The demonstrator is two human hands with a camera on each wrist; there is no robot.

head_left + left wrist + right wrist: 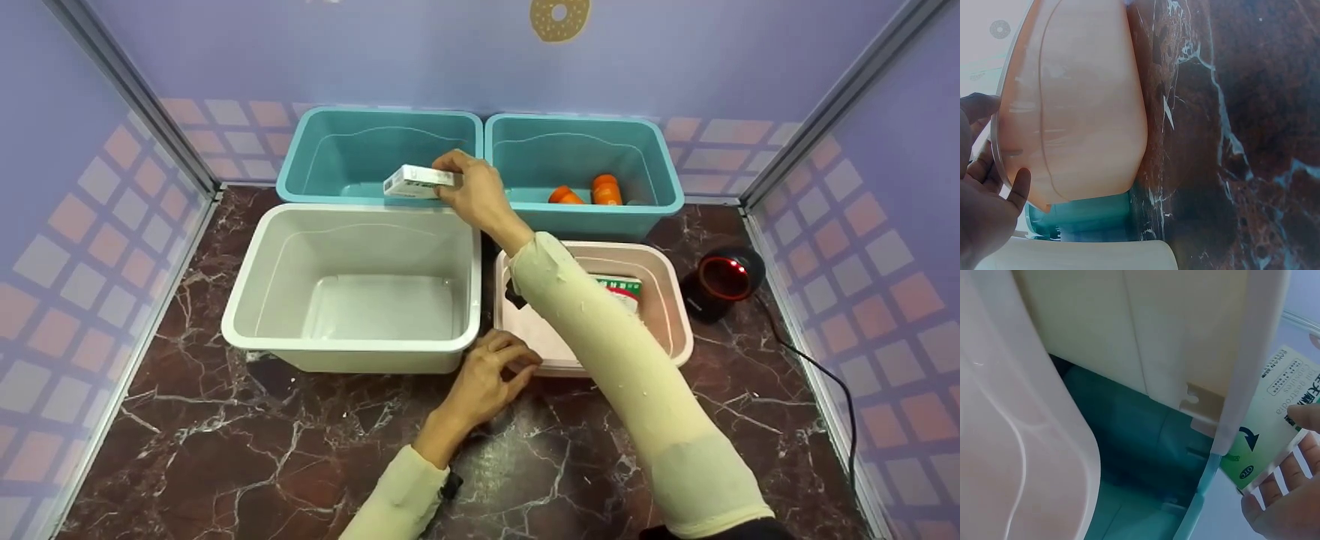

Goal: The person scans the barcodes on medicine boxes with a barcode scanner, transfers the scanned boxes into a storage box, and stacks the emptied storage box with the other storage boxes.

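My right hand (476, 191) holds a white and green medicine box (412, 180) between thumb and fingers, over the front rim of the left teal bin (382, 112). Printed lettering and a green end show on the medicine box (1266, 422) in the right wrist view. Down at the front, my left hand (484, 379) grips the near left corner of the pink bin (681, 322). In the left wrist view its fingers reach over the rim of the pink bin (1084, 107), with one digit against the outer wall. Inside that bin lies a green, white and red box (626, 289), partly hidden by my right sleeve.
A deep white bin (352, 345) stands front left, close before the left teal bin. Orange-capped bottles (606, 190) lie in the right teal bin (577, 118). A black scanner (724, 281) glows red at the right, its cable (817, 367) trailing forward. Panels wall in three sides.
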